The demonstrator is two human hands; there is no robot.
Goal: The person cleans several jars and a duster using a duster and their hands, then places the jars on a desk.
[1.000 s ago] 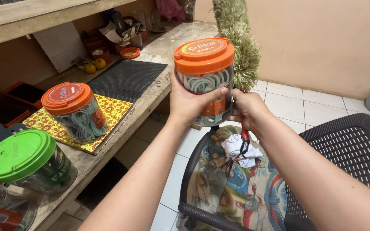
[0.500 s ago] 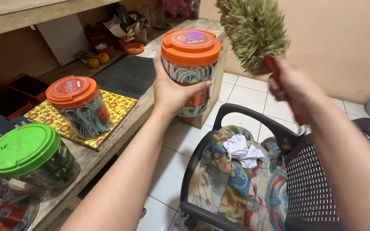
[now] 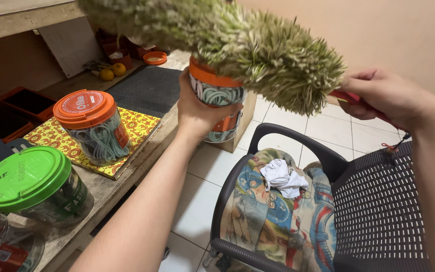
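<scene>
My left hand (image 3: 197,108) grips a clear jar with an orange lid (image 3: 217,95), full of coiled pale cables, held up in front of me. My right hand (image 3: 391,95) is closed on the red handle of a shaggy green-beige duster (image 3: 237,40). The duster lies across the top of the held jar and hides most of its lid.
A wooden bench (image 3: 106,189) on the left carries a second orange-lidded jar (image 3: 91,126) on a yellow patterned board (image 3: 132,143), a green-lidded jar (image 3: 31,186), a black mat (image 3: 147,88) and small clutter at the back. A dark plastic chair (image 3: 378,211) with a colourful cloth (image 3: 273,216) stands below on white tiles.
My right hand swung the duster down from upright to lie sideways over the jar's lid. The jar stayed in my left hand, slightly lower.
</scene>
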